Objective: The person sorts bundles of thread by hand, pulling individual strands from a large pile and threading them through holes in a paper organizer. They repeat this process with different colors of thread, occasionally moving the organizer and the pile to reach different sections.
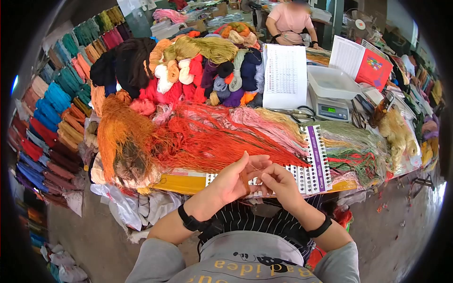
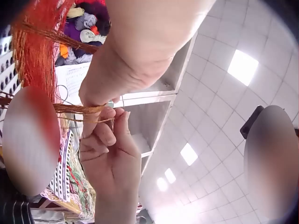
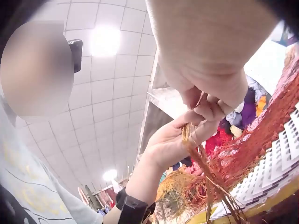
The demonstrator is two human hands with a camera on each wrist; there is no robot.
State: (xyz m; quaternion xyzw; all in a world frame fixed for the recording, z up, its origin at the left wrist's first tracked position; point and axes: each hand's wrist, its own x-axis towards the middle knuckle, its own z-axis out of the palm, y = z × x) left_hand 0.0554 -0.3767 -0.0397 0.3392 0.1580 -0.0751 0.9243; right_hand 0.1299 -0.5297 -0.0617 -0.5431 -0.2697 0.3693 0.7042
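Note:
Rust-brown embroidery thread [image 1: 244,182] runs across my left hand [image 1: 227,183], which holds it against the palm, thumb raised. My right hand [image 1: 284,187] meets the left fingertips and pinches a fine strand. In the left wrist view, the thread bundle [image 2: 77,108] stretches sideways to the fingers, with the right hand [image 2: 111,156] below, fingers curled. Loose thread ends [image 3: 208,175] hang from the left hand [image 3: 170,142] in the right wrist view. Just beyond both hands, long red threads [image 1: 236,141] lie across the table, fastened to a punched white card [image 1: 317,160].
Piled yarn skeins [image 1: 203,70] stand at the back, with an orange-brown bundle [image 1: 118,137] on the left. A printed sheet [image 1: 284,75], scissors [image 1: 303,113] and a digital scale [image 1: 331,109] lie behind. Another person [image 1: 290,23] sits across. Hanging skeins [image 1: 56,113] line the left.

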